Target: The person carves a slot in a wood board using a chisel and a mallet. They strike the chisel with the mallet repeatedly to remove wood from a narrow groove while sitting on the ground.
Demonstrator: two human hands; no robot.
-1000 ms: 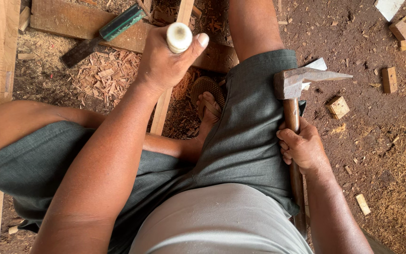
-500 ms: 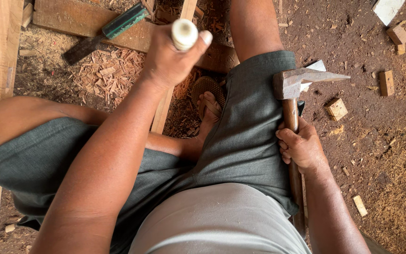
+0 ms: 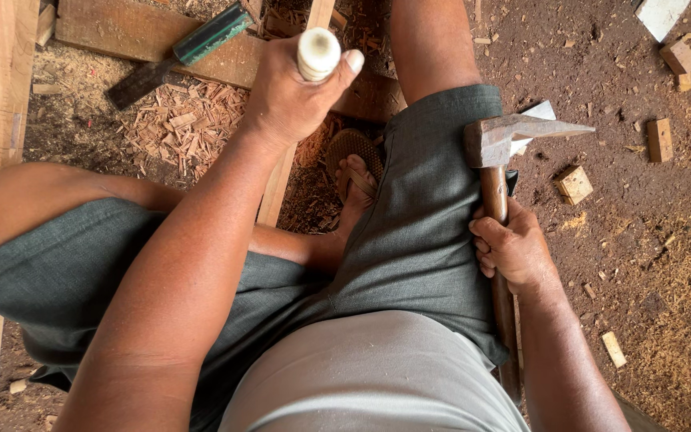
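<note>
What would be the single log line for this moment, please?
left hand: grips pale chisel handle upright | right hand: holds hammer beside thigh | wood strip underneath | ground: wood chips

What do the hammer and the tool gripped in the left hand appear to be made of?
Hammer: head looks like dull grey steel, worn matte; handle is brown wood, smooth and darkened. Tool handle in the left hand: pale cream end with ringed grooves, likely wood or plastic; its working end is hidden.

A dirt floor (image 3: 641, 264) carries wood shavings (image 3: 177, 128), small wooden blocks (image 3: 575, 185) and planks (image 3: 121, 28).
</note>
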